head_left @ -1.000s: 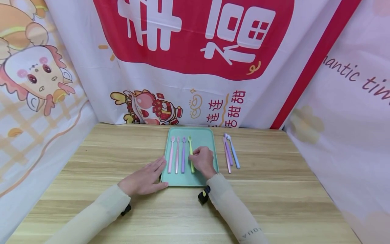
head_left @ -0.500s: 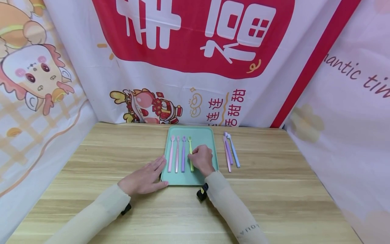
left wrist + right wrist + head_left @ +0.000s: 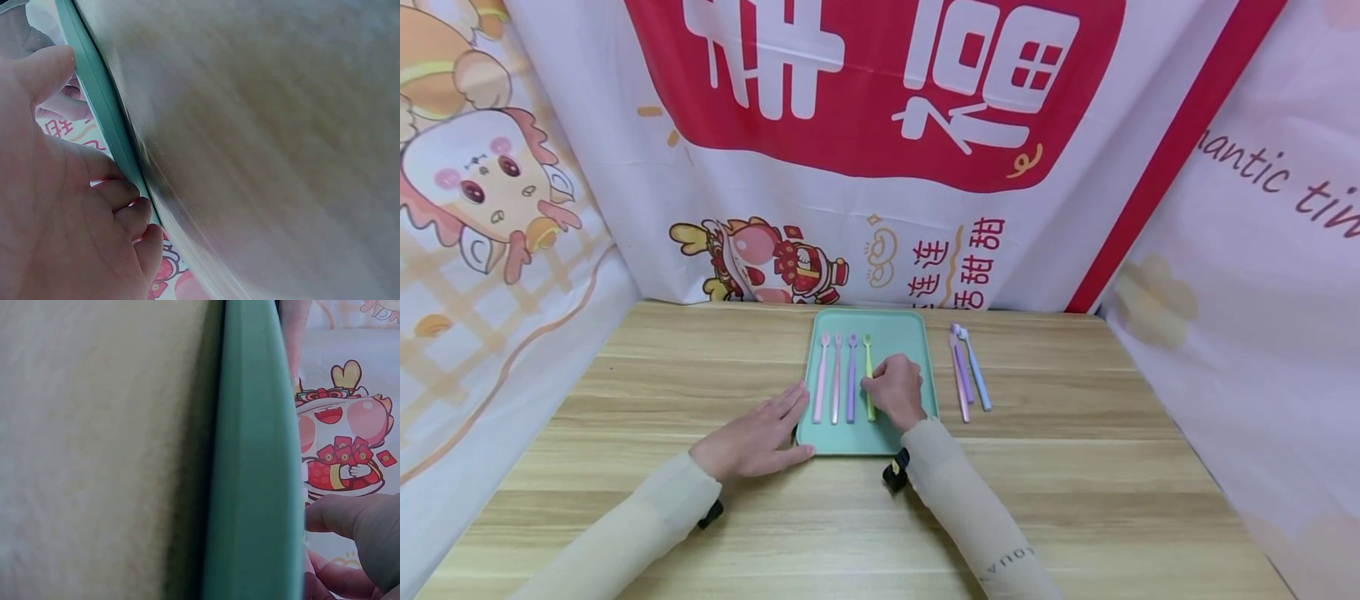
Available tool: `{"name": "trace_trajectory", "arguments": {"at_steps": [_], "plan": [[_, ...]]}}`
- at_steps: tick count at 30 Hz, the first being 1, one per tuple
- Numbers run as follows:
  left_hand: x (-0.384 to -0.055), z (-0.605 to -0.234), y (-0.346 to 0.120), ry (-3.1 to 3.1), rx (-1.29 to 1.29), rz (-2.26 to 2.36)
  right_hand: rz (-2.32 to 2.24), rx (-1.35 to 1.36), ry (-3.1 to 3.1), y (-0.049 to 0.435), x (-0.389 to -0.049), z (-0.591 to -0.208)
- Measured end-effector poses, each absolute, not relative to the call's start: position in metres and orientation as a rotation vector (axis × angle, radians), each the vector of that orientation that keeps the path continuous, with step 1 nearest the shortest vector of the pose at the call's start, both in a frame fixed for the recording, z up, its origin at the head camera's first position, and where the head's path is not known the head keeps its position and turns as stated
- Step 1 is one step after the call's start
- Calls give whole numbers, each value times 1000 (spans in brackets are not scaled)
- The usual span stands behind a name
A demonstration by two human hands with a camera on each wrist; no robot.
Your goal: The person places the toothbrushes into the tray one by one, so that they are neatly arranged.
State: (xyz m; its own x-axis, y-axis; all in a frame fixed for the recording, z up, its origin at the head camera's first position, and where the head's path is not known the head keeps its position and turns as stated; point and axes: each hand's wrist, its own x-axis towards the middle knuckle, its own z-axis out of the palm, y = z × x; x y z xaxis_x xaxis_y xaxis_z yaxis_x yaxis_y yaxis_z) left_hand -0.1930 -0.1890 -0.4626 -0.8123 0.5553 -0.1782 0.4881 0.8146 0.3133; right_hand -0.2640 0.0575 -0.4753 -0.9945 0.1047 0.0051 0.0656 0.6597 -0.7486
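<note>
A mint-green tray (image 3: 865, 442) lies on the table with a row of toothbrushes on it: two pink toothbrushes (image 3: 820, 383), a purple toothbrush (image 3: 852, 383) and a yellow-green toothbrush (image 3: 868, 358). My right hand (image 3: 898, 390) pinches the yellow-green one by its handle, low over the tray. Along the tray's left side, my left hand (image 3: 756, 437) rests with fingers extended, touching the rim. In the left wrist view its fingertips meet the tray edge (image 3: 106, 100). The right wrist view has the tray's side (image 3: 256, 456) blocking the toothbrush, with part of my right hand (image 3: 375, 544) beyond.
Right of the tray, a pink toothbrush (image 3: 960, 387), a purple toothbrush (image 3: 966, 375) and a blue toothbrush (image 3: 976, 371) lie close together on the wooden table (image 3: 1075, 467). Printed cloth (image 3: 880, 150) hangs behind the table and at both sides.
My right hand has shifted slightly left with the yellow-green toothbrush, whose handle end has come a little nearer the purple one. My left hand stays at the tray's edge.
</note>
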Motion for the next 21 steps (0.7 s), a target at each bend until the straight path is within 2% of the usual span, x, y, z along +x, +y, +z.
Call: {"name": "trace_trajectory", "arguments": {"at_steps": [21], "plan": [[-192,-461,-188,2736,801,379,1252,-211,-2815,53,-261,-475]]}}
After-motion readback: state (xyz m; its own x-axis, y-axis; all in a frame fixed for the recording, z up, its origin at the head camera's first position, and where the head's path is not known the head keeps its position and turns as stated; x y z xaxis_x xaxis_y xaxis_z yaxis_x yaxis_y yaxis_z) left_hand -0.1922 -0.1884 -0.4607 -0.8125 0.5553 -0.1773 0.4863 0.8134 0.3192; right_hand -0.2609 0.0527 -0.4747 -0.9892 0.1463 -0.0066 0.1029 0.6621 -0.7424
